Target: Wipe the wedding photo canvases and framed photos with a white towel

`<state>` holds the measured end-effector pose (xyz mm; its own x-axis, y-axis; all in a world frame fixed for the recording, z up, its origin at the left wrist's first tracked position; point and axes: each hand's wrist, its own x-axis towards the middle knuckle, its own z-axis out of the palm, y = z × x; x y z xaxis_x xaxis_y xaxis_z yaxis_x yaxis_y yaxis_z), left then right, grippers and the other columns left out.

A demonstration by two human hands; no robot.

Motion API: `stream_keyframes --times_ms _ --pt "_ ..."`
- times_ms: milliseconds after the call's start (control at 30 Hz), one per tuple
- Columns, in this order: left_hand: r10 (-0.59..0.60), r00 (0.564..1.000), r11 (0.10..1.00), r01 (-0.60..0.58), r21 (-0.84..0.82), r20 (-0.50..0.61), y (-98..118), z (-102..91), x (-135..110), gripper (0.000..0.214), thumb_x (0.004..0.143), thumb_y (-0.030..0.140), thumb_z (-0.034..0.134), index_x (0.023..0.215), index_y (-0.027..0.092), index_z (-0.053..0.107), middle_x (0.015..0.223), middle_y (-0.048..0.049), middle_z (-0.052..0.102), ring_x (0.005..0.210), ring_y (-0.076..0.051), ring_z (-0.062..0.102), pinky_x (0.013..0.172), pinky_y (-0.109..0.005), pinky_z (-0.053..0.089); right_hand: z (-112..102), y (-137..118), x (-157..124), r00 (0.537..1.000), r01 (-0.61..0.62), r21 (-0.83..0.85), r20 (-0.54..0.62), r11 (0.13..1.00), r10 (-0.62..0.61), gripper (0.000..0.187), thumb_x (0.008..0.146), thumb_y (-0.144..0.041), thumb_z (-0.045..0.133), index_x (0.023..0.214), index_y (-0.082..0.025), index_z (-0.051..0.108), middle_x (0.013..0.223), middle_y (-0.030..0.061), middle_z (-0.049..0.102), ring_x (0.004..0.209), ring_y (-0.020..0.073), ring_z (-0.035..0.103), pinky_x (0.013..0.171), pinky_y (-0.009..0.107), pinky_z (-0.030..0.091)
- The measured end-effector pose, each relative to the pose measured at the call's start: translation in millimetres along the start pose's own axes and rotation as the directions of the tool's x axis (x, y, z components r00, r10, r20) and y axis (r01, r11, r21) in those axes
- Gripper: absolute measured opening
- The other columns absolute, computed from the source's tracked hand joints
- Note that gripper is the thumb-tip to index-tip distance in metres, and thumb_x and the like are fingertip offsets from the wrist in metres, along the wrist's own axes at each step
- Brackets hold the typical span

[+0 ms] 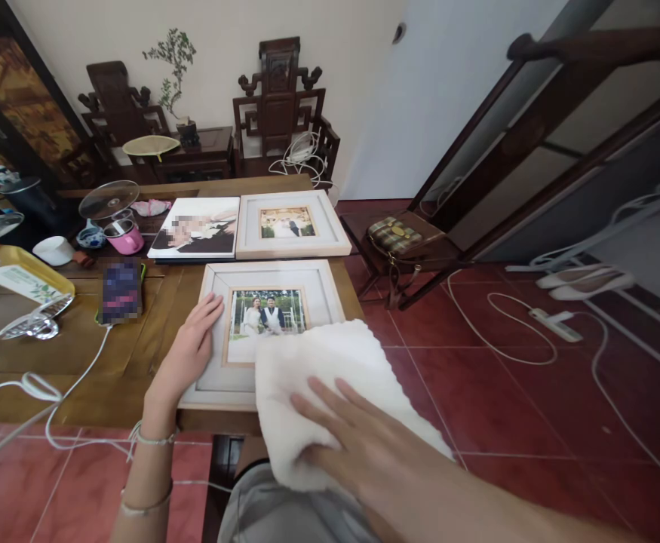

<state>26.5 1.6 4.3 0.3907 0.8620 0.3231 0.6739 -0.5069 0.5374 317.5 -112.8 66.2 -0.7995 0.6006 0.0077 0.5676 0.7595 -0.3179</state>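
A framed wedding photo (pixel 267 273) with a pale wood edge and a wide white mat lies face up near the front edge of the table. My left hand (pixel 191 347) grips its left side, fingers lying over the edge. Over its lower right corner spreads a fluffy white cloth (pixel 330 354), which also hangs past the table's edge. My right hand (pixel 357 437) presses on this cloth with the fingers a little apart and the thumb tucked into a fold. The corner of the frame beneath the cloth is hidden.
Behind lie a second framed photo (pixel 330 222) and a photo panel (pixel 199 226). To the left are a phone (pixel 120 290) on a white cable, a bottle of yellow liquid (pixel 24 275) and a pink cup (pixel 124 237). A chair with a plaid bag (pixel 394 235) stands right.
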Motion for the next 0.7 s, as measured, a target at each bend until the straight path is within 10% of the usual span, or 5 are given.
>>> stream_keyframes --times_ms 433,700 --pt "0.006 0.999 1.000 -0.005 -0.025 0.031 -2 -1.6 1 0.048 0.093 0.011 0.032 0.137 0.014 0.051 0.148 -0.0120 0.046 0.144 -0.021 0.030 0.119 -0.049 0.025 -12 130 97 0.918 -0.320 -0.289 -0.329 0.902 0.220 0.056 0.075 0.005 0.046 0.127 -0.012 0.060 0.147 0.0166 0.046 0.142 0.0368 0.030 0.113 0.060 0.027" --pt "0.001 1.000 1.000 -0.001 -0.021 0.000 -2 0.9 0 0.048 0.093 0.011 0.032 0.137 0.015 0.051 0.146 -0.0116 0.048 0.143 -0.022 0.032 0.119 -0.050 0.026 -7 90 80 0.975 -0.214 -0.378 -0.132 0.901 0.177 0.055 0.074 0.004 0.052 0.125 -0.015 0.063 0.143 0.0185 0.049 0.137 0.0417 0.037 0.109 0.063 0.029"
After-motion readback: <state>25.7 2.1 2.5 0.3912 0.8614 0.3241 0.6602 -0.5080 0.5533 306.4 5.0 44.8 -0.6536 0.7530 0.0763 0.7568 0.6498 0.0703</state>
